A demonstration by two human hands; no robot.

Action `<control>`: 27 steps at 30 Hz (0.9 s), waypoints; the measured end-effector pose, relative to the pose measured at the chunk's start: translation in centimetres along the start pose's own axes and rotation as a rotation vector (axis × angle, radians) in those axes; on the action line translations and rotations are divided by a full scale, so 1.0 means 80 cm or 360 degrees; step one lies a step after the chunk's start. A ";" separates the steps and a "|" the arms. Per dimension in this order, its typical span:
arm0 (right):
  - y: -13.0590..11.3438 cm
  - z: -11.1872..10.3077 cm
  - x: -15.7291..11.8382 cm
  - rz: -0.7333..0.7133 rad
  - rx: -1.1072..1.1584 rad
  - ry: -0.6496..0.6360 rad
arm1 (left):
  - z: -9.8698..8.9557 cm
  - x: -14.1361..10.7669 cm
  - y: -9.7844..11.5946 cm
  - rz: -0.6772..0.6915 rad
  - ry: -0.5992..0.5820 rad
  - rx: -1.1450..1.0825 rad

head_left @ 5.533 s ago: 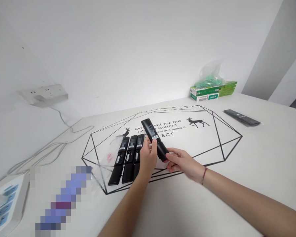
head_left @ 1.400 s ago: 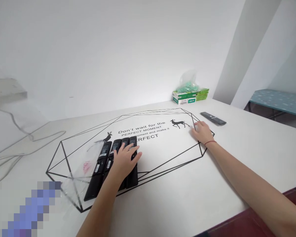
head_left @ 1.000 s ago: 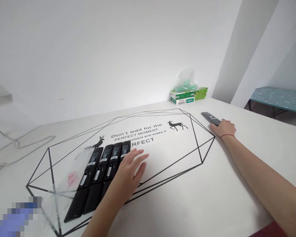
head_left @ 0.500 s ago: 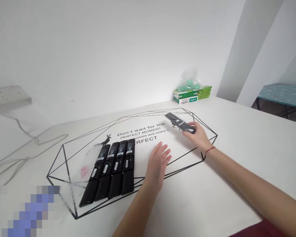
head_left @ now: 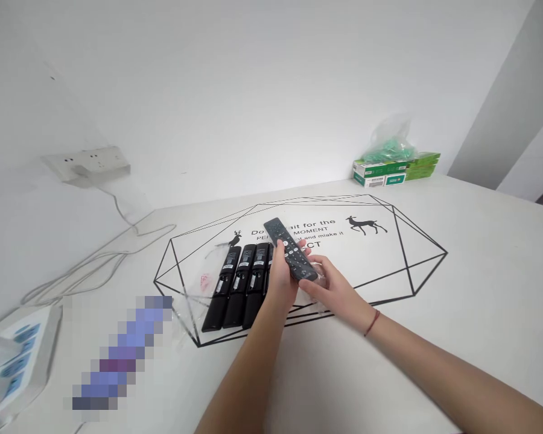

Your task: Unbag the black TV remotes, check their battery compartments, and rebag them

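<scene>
At the lower left of the frame, a power strip (head_left: 40,355) is seen on the white worktop (head_left: 479,259), beside a pixelated patch; higher up, a socket panel (head_left: 93,166) is fixed to the pale wall (head_left: 253,90). Left of centre, black remotes (head_left: 238,292) are laid side by side, backs up, the rightmost partly hidden. At centre, a remote control (head_left: 293,255) is held tilted, buttons up. Its middle is gripped by the left hand (head_left: 283,280), thumb on top, fingers curled around; its lower end is pinched by the right hand (head_left: 337,294), where clear film (head_left: 320,274) is bunched. The step appears to be handling the wrapped remote; for the film to be pulled, a steady left grip would be needed. At the upper right, green-and-white boxes (head_left: 380,169) are topped by a plastic bag (head_left: 391,144).
</scene>
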State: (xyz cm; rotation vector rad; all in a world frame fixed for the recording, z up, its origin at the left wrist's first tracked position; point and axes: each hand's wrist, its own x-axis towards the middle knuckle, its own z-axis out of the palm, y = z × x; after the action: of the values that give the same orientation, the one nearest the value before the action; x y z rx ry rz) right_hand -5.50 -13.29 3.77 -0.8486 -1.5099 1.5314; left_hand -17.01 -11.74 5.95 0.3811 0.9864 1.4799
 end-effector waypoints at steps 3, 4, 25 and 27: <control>0.004 -0.002 -0.005 0.0227 0.0218 -0.0086 | 0.001 0.001 0.004 0.0046 0.0021 0.0039; 0.004 -0.002 -0.006 0.0284 0.0271 -0.0087 | 0.001 0.000 0.004 0.0047 0.0007 0.0043; -0.011 -0.003 -0.011 0.0750 0.1039 -0.0215 | 0.001 -0.015 0.027 0.0292 -0.0317 -0.0112; -0.011 -0.003 -0.012 0.0756 0.1018 -0.0207 | 0.002 -0.018 0.032 0.0365 -0.0297 -0.0112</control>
State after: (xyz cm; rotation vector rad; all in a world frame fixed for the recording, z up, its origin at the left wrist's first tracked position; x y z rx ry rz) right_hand -4.79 -14.09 4.59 -0.7532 -0.8211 2.2803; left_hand -18.30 -12.70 8.42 0.5856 0.7587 1.6470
